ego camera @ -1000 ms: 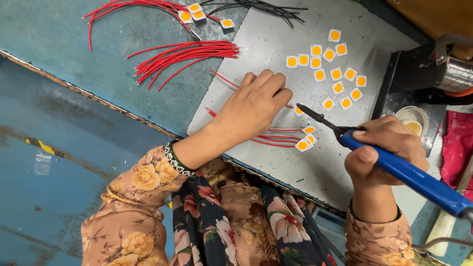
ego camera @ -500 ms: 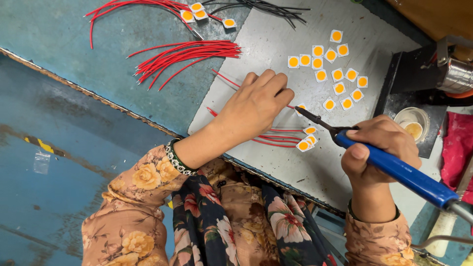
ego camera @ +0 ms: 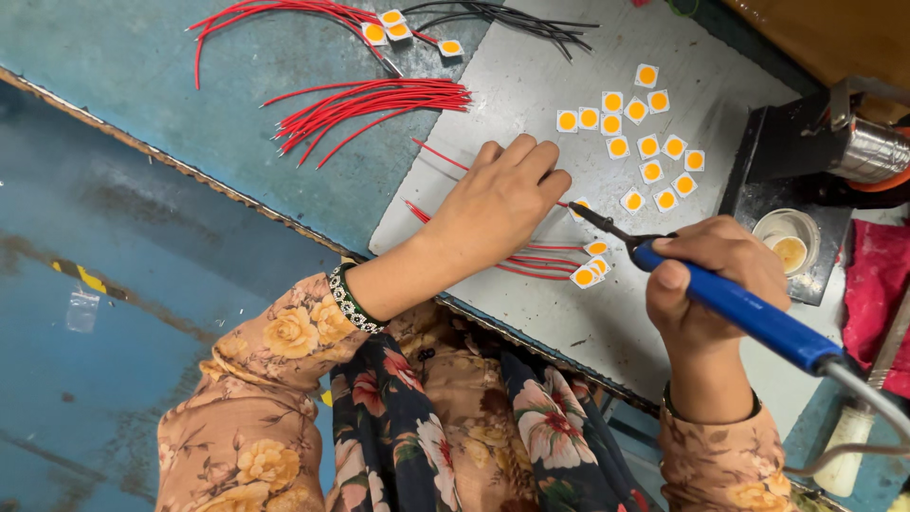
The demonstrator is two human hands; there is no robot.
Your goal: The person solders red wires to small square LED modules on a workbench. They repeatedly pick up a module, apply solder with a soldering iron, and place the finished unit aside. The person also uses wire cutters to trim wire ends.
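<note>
A: Hands first. Left hand (ego camera: pixel 502 194) is lying palm-down on the grey metal plate (ego camera: pixel 531 104), fingers bent and held close together, pressing on a red wire (ego camera: pixel 438 155) that is running out from under it toward the upper left. Whether the fingertips are pinching anything beneath is not showing.

B: Right hand (ego camera: pixel 713 284) is gripping a blue-handled soldering iron (ego camera: pixel 749 313), fingers wrapped fully round the handle, thumb lying along the top. The dark tip is pointing up-left and sitting just beside the left fingertips, at a small square chip with a yellow centre (ego camera: pixel 580 205).

A: More such chips with red leads (ego camera: pixel 590 275) are lying just below the tip, between the two hands. A loose cluster of yellow-centred chips (ego camera: pixel 637 142) is resting on the plate above the iron, well apart from the fingers.

B: Surroundings: a bundle of red wires (ego camera: pixel 379 100) is lying on the blue bench left of the plate; black wires (ego camera: pixel 512 14) are lying at the top edge. A small round tub of yellowish paste (ego camera: pixel 787 242) is standing just right of the right hand, on a dark base (ego camera: pixel 768 152).
</note>
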